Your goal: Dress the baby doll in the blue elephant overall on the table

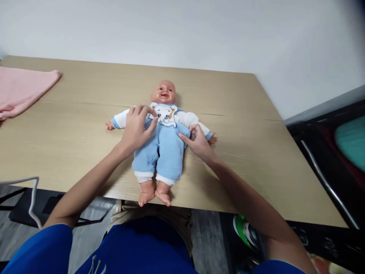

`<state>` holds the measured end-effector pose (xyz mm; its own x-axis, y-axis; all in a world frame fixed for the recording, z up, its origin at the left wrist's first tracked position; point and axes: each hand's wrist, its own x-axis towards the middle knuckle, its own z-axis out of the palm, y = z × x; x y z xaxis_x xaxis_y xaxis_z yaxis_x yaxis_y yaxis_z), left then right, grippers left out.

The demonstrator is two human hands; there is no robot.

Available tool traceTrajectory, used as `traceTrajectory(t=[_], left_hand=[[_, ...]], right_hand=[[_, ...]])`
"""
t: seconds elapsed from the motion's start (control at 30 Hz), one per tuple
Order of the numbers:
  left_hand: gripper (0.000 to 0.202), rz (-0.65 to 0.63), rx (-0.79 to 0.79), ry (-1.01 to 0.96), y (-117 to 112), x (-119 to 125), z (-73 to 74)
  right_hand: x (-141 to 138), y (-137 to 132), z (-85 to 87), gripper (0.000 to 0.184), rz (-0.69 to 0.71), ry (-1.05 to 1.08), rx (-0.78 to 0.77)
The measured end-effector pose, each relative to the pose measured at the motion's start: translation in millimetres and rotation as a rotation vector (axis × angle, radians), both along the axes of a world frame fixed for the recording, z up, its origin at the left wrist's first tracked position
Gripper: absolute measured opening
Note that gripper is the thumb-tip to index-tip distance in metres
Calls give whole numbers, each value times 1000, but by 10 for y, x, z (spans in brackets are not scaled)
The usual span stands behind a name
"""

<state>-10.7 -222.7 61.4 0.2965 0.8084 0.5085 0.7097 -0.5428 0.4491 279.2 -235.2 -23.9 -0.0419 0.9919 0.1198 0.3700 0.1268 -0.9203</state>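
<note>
A baby doll (pixel 163 93) lies on its back in the middle of a wooden table (pixel 85 125), head away from me and bare feet over the near edge. It wears a white top with an elephant bib and fluffy blue trousers (pixel 167 152). My left hand (pixel 137 127) rests on the doll's chest and waist on its left side, fingers curled and pinching the blue fabric at the waistband. My right hand (pixel 198 141) pinches the blue fabric at the other side of the waist, next to the doll's white sleeve.
A folded pink cloth (pixel 21 89) lies at the table's far left corner. A white wall runs behind the table. A white cable (pixel 33 198) hangs at the near left. Dark furniture with a teal object (pixel 352 140) stands to the right.
</note>
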Motion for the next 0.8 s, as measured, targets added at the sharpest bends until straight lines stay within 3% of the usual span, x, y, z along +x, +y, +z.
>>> traceTrajectory(t=[0.1, 0.2, 0.27, 0.33, 0.4, 0.47, 0.53, 0.8], left_hand=[[19, 45, -14, -57, -460, -91, -11], [24, 82, -104, -65, -1040, -213, -69], [38, 87, -171, -57, -1417, -329, -141], [71, 62, -223, -61, -1730, -459, -228], [107, 3, -295, -62, -1953, -575, -314], [131, -60, -381, -52, -2084, -656, -392], [139, -90, -431, -38, -2138, -698, -459], [89, -70, -365, -142, -2119, -702, -572]], right_hand=[[-37, -151, 97, 60, -188, -93, 113], [-152, -578, 428, 43, -240, -305, 309], [-292, -975, 652, 34, -9, -405, 399], [-454, -1366, 782, 49, 240, -482, 443], [-599, -1664, 788, 69, 387, -559, 433], [-701, -1828, 702, 86, 454, -603, 406], [-757, -1878, 584, 92, 466, -622, 386], [-873, -1843, 331, 93, 325, -537, 392]])
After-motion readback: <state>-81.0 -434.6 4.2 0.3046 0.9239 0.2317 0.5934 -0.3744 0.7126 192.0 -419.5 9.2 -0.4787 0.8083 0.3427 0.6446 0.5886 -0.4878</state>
